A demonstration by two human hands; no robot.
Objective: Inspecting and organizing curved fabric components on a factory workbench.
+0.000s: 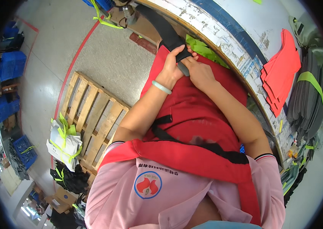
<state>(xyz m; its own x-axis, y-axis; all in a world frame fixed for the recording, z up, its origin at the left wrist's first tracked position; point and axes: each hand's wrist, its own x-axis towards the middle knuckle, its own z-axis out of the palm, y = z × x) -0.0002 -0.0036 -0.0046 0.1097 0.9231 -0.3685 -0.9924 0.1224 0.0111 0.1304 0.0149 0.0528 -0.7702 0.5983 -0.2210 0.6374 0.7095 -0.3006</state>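
A long black fabric strap [155, 21] runs from the top of the view down to my hands, above the red apron [203, 101] over my lap. My left hand [172, 68] wraps round its near end from the left, thumb on top, with a pale bangle [162, 87] on that wrist. From the right, my right hand [200, 72] presses its fingers on the same end. A rounded dark grey tip [183, 69] sticks out below the fingers. Some fingertips are hidden by the strap.
The worktable [241, 57] curves along my right, bearing red fabric pieces [281, 72] and a tied stack of grey pieces [307, 93]. Lime-green strips [207, 50] lie beyond my hands. At left are a wooden pallet [94, 114], a tied white bundle [65, 144] and blue crates [12, 65].
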